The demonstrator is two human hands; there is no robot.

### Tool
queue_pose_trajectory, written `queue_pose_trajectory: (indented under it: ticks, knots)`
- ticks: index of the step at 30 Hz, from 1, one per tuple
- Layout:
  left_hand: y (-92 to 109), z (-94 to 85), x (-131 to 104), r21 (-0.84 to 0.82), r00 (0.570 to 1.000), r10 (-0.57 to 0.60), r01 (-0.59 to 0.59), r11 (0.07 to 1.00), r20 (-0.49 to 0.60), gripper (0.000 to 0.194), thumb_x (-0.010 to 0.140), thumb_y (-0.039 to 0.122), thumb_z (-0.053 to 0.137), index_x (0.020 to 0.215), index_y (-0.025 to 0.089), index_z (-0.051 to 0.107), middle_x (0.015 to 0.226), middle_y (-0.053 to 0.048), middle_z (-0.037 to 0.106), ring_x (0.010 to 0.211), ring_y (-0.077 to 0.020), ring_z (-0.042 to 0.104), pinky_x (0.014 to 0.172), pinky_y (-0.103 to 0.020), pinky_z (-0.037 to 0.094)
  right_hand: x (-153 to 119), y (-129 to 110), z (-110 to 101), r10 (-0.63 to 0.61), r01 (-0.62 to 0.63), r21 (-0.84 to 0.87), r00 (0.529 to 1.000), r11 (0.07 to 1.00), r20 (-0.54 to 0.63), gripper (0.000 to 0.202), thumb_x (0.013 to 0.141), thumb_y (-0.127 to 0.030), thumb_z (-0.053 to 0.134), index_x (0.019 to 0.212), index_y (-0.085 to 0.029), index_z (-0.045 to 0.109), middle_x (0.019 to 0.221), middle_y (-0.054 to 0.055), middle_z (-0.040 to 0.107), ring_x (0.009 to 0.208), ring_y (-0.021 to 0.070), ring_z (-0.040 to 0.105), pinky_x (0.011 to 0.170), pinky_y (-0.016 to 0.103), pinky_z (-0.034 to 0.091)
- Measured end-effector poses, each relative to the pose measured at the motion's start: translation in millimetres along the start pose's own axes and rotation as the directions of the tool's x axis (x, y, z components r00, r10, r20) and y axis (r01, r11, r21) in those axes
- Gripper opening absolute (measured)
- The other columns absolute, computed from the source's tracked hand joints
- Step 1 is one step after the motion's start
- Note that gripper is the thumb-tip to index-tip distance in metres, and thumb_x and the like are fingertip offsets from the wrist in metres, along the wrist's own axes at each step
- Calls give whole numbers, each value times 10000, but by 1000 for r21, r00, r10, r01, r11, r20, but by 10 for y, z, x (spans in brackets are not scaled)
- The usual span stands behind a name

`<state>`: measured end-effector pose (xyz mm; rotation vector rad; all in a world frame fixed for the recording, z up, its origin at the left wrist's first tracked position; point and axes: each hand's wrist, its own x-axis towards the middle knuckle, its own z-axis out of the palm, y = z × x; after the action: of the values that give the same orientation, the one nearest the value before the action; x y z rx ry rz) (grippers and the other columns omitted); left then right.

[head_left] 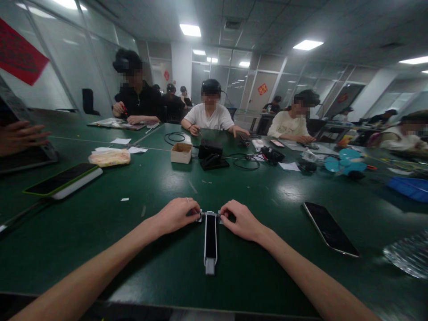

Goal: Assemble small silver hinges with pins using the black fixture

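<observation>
Fingers of the left hand (177, 216) are pinched on a small grey tab (199, 216), and those of the right hand (242, 220) on a matching tab (220, 217). Between both hands, a slim black-and-silver device (210, 236) is laid lengthwise on the table (160, 276). Both forearms (110, 266) are stretched forward and angled inward, knuckles raised. To the right, a black phone (330, 229) is laid.

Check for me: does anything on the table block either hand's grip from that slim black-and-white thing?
Nothing visible does. The left hand and right hand flank the far end of the slim device, fingertips at the small side pieces there. The nearby phone lies off to the right, out of the way.
</observation>
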<state>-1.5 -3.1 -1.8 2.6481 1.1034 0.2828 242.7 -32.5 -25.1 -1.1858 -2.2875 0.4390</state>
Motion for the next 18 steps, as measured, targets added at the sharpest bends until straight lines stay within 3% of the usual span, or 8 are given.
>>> queue_pose_trajectory:
  ticks: [18]
  knots:
    - [16, -7, 8, -27, 998, -58, 58, 998, -6, 171, 866, 275, 593, 975, 163, 664, 851, -36, 689, 760, -185, 635, 673, -275, 450, 0, 0, -9, 19, -19, 9, 1000, 1000, 24, 26, 832, -163, 586, 854, -158, 601, 823, 37, 601, 734, 149, 543, 663, 290, 458]
